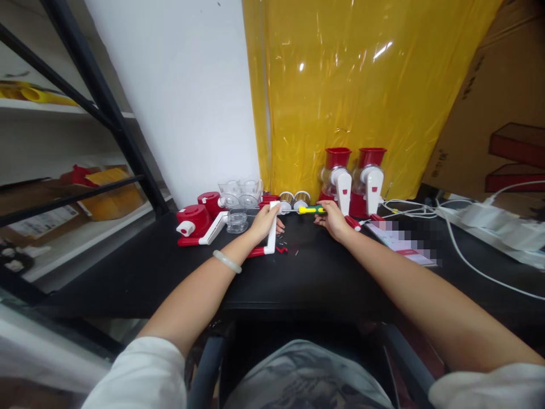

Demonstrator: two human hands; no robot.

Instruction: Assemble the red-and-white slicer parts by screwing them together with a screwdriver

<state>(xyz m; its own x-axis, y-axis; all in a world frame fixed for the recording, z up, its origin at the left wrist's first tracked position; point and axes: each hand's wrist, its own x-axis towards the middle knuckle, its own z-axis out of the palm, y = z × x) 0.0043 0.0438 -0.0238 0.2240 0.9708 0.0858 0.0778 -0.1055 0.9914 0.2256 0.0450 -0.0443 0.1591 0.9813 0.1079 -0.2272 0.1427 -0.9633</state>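
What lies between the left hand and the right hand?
In the head view, a yellow-green tool held by the right hand reaches into the gap; two metal drums sit behind it.

- Looks like a small workshop or storeroom.
- Black table [298, 284]: red housings [193, 218] toward eleven o'clock, a yellow-green hand tool [313, 209] toward twelve.
- Shelving [100, 105] with cardboard boxes [113, 199], ten o'clock.
- Big carton [481, 108], two o'clock.
- Plastic sheeting [361, 85], twelve o'clock.
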